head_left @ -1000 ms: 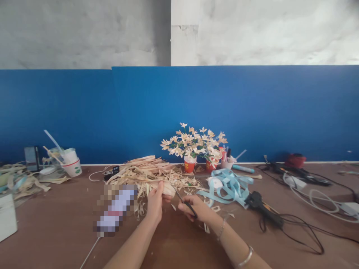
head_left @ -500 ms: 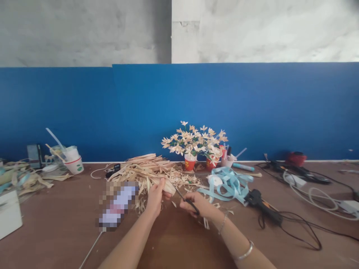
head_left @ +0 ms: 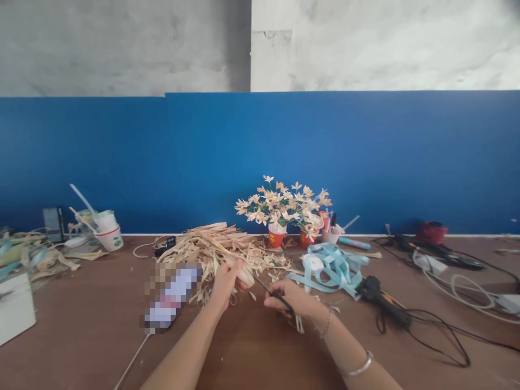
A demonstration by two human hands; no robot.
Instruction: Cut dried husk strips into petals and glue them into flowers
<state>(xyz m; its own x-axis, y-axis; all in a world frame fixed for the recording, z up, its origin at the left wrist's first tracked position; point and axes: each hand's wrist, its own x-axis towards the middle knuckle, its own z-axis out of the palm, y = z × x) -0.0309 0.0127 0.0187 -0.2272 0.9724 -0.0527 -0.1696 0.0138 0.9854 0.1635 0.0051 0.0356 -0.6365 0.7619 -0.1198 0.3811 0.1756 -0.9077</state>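
My left hand is closed on a pale corn husk piece, whose tip points to the right. In my right hand are dark scissors, with their blades reaching up and left to the husk's edge. Whether the blades touch the husk is hard to tell. Behind my left hand spreads a loose heap of dried husks. Small husk scraps lie on the table around my right hand.
Husk flowers stand in red cups behind the heap. Right of them are light blue ribbon, a black glue gun and cables. A blurred phone lies left; a white cup stands farther back on the brown table.
My right hand and the scissors have shifted slightly to the right, a little away from my left hand. The whole view has also moved slightly.
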